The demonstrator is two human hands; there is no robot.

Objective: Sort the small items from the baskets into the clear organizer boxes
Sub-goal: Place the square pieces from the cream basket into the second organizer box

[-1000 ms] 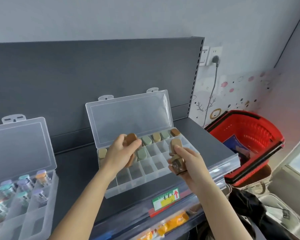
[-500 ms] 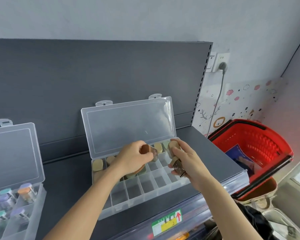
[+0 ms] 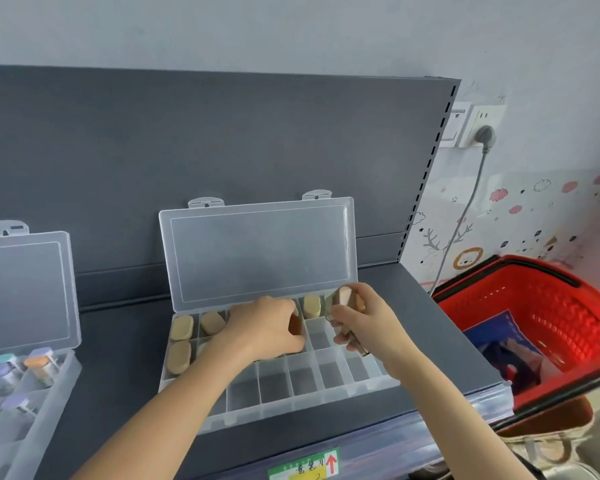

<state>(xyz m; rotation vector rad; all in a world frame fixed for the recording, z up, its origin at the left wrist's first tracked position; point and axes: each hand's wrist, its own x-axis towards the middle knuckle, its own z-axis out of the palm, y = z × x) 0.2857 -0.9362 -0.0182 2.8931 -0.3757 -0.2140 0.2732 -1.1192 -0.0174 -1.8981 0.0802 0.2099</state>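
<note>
Tan-capped small bottles (image 3: 311, 305) fill part of the clear organizer box (image 3: 302, 412), open on the grey shelf (image 3: 118, 358). Our left hand (image 3: 267, 327) curls round 1 brown-capped bottle (image 3: 294, 323) over a middle-row cell; our right hand (image 3: 368, 327), just beside it, grips at least 2 spare bottles (image 3: 343, 295). We judge a placement is underway: next, the brown-capped bottle needs seating upright in an empty cell. Beyond sit the red basket (image 3: 551, 306) on the right and a 2nd organizer box (image 3: 25, 292) on the left.

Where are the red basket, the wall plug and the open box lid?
red basket (image 3: 555, 306), head view, inner mesh wall.
wall plug (image 3: 485, 136), head view, grey body.
box lid (image 3: 262, 252), head view, clear middle.
</note>
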